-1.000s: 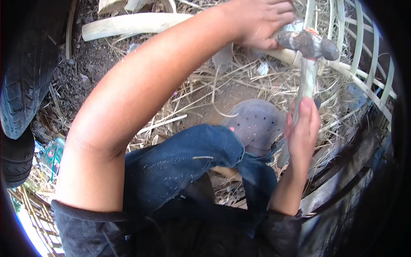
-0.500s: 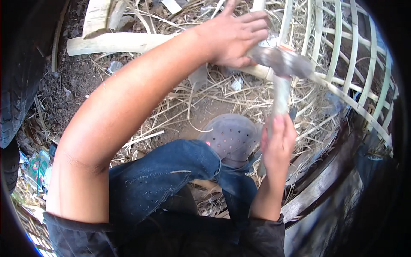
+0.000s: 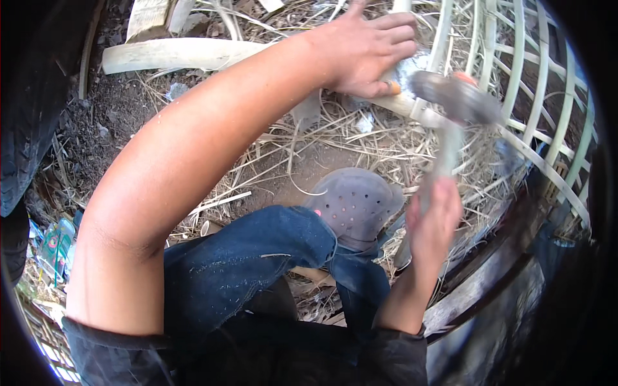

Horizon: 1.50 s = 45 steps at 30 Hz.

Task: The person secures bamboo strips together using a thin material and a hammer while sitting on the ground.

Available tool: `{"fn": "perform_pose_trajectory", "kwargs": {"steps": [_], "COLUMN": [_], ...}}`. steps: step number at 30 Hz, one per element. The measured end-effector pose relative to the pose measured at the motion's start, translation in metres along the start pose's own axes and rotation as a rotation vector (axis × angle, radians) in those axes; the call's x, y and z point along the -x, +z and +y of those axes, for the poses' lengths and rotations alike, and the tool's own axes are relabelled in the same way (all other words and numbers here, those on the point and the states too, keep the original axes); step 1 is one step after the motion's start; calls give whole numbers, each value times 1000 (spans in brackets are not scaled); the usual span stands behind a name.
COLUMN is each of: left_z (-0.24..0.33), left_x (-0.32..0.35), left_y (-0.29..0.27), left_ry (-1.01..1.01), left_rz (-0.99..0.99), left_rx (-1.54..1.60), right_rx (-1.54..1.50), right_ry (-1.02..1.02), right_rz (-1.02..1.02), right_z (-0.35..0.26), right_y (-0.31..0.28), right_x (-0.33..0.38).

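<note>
My right hand [image 3: 438, 209] is closed round the pale wooden handle of a hammer [image 3: 458, 100]. The hammer's dark metal head is smeared by motion and hangs over slats at the edge of a bamboo lattice [image 3: 518, 64]. My left hand [image 3: 370, 55] lies spread across a pale bamboo strip [image 3: 183, 55], pressing on it from above with fingers stretched out. Something orange shows at the tip of its thumb. Right of that hand, the strip's far end meets the lattice slats, near a shiny silvery patch [image 3: 412, 67].
Bamboo shavings [image 3: 347, 141] litter the dirt below my hands. A grey clog [image 3: 354, 206] is on my foot, below a knee in blue jeans [image 3: 257, 257]. Cut bamboo pieces [image 3: 148, 19] lie at the upper left, and a tyre [image 3: 16, 148] stands at the left edge.
The hammer and my right hand have moved to the right and slightly down. My left hand stays on the bamboo strip, and the whole view has shifted a little.
</note>
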State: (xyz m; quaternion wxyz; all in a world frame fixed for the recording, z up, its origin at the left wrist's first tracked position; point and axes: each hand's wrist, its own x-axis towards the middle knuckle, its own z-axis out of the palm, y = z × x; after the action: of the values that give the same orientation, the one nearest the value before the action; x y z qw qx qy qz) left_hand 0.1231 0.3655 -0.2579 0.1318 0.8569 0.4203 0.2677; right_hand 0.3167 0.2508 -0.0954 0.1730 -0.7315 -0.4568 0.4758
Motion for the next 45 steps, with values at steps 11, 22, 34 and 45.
{"fn": "perform_pose_trajectory", "kwargs": {"steps": [11,22,34,45], "left_z": [1,4,4,60], "left_x": [-5,-6,-9,20], "left_y": [-17,-9,-24,-112], "left_ry": [18,28,69,-24], "left_rz": [-102,-24,-194,-343], "left_rx": [-60,-17,-53,15], "right_rx": [-139,-3,-178,-152], "right_ry": [-95,-31,-85,27], "right_rz": [43,100,263,208], "right_z": [-2,-1,-21,-24], "right_y": [10,-5,-43,-120], "right_x": [2,6,17,57]}}
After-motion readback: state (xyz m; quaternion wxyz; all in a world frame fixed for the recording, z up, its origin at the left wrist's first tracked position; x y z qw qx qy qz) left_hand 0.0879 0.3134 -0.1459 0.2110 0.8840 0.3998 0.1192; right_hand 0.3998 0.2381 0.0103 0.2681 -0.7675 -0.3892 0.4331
